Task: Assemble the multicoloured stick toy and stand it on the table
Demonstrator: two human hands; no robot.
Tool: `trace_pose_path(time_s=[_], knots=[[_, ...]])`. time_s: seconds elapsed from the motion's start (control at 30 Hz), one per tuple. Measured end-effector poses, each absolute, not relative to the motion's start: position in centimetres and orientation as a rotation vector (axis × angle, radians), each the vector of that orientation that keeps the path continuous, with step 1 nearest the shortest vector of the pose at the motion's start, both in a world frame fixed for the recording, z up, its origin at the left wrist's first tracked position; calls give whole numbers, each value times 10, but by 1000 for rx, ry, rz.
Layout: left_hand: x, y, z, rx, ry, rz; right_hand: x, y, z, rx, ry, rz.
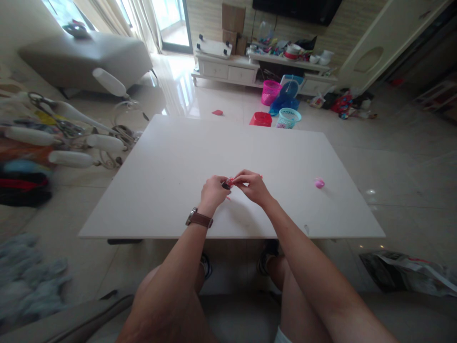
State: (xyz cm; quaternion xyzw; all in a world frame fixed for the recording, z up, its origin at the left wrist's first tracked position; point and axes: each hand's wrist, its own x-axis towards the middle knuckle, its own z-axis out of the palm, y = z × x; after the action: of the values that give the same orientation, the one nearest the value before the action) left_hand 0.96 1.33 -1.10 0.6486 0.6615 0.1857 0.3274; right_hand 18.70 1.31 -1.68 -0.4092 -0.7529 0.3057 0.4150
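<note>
My left hand (213,190), with a watch (199,218) on its wrist, is closed on a small dark object (225,185) above the white table (171,176). A small red, partly clear piece (230,181) sits against the dark object, between my two hands. My right hand (253,185) pinches that red piece between thumb and fingertips. The two hands nearly meet, and my fingers cover much of what they hold, so its kind does not show. A thin reddish bit (228,198) shows just under my left hand.
A small pink-purple round item (319,183) lies on the table's right side. Beyond the far edge stand a red bin (260,119), a light-blue basket (288,117) and a pink basket (270,92). White lamp arms (71,159) lie left of the table. A plastic bag (410,274) rests at right.
</note>
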Motion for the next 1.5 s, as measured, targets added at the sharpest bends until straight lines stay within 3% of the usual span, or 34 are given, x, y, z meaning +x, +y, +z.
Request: trace_pose_path(time_s=[0.37,1.3,1.5], knots=[[13,12,-8,1708,1678,496,186,13,-17,-1199,-1826,663],[7,19,-16,1663,1643,640,186,5,-5,-1153,-1855,584],[12,15,-11,1701,1617,651,181,2,-7,-1216,-2083,542]])
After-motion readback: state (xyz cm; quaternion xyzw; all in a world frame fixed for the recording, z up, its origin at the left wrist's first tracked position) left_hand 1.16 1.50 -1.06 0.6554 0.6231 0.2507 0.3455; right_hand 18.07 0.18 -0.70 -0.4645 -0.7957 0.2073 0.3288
